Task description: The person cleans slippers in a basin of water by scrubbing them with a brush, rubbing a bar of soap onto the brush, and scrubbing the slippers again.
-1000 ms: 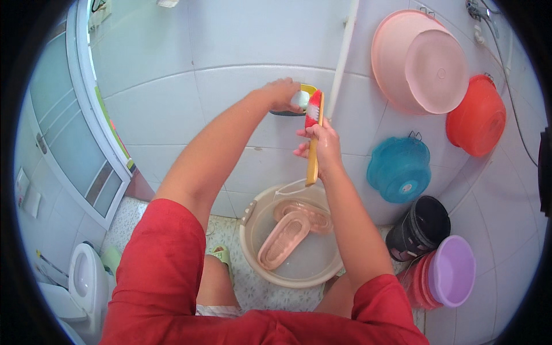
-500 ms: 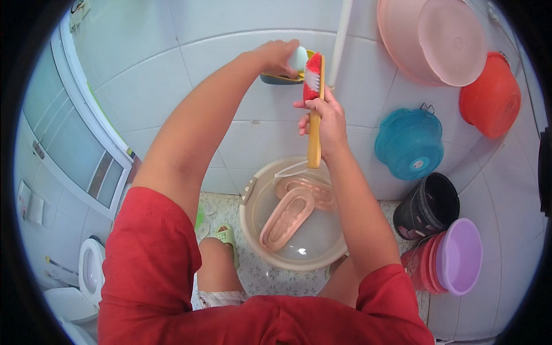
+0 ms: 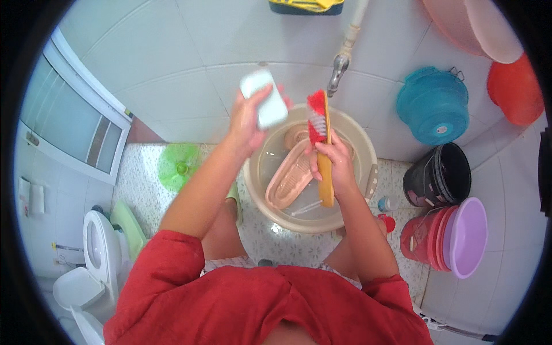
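A pale bar of soap (image 3: pixel 265 102) is gripped in my left hand (image 3: pixel 248 122), raised above the left rim of a beige basin (image 3: pixel 368 135). My right hand (image 3: pixel 338 163) is wrapped round the wooden handle of a scrubbing brush (image 3: pixel 325 178), its red and white bristles facing left toward the soap. Soap and brush are apart. Below them, pinkish slippers (image 3: pixel 292 175) lie in the water in the basin; the second one is partly covered by the first and by my right hand. A white cord hangs from the brush's handle end.
A metal tap (image 3: pixel 339 72) sticks out from the wall behind the basin, below a yellow and dark caddy (image 3: pixel 307 7). Teal (image 3: pixel 434 106) and red (image 3: pixel 516 92) basins hang at right. A black bucket (image 3: pixel 440 175) and stacked tubs (image 3: pixel 467 238) stand below. A toilet (image 3: pixel 98 247) is at left.
My left hand has taken the soap out of the wall caddy and brought it down over the basin. My right hand has lowered the brush. The view has tilted down, showing more floor.
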`<state>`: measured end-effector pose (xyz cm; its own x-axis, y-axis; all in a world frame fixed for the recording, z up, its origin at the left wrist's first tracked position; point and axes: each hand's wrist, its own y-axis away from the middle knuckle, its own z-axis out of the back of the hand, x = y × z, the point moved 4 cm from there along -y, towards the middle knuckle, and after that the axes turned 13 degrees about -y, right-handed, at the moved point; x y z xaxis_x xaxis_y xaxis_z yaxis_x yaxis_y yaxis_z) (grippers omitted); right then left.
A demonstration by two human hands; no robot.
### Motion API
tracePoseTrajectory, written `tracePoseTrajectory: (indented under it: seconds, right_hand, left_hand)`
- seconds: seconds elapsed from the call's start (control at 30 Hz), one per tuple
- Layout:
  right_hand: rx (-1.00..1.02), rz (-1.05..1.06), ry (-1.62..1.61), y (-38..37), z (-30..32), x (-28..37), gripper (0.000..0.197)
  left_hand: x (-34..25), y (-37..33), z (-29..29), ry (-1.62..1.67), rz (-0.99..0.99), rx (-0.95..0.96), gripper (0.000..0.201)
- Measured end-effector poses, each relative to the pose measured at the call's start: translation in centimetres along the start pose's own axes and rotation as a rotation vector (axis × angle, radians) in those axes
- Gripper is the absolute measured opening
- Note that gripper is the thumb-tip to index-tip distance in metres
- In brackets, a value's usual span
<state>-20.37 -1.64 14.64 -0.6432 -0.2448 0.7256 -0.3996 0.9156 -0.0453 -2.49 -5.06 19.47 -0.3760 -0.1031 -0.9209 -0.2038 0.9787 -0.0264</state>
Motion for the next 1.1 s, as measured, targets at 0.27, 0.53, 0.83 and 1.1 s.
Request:
tracePoseTrajectory:
  seconds: [0.27,0.53,0.83,1.1]
  right_hand:
    - [-0.146,-0.211,0.405,2.4,3.9,-6.9,0.053]
    - [-0.074,-0.116,1.478,-0.2,1.3,-9.1,0.051]
    - [-0.108,-0.102,1.39,1.9,2.5,-11.3,0.052]
    - [-0.18,-0.246,1.393,-0.1,3.8,-10.2,0.053]
  left_hand:
    - [14.2,3.9,6.3,0.487,0.601,0.036,0.058]
    - [19.1,3.8,6.8,0.489,0.774,0.094,0.061]
    - [19.5,3.2,6.8,0.104,0.666,-0.1,0.072]
    - [20.1,3.6,6.0,0.151,0.736,0.016,0.068]
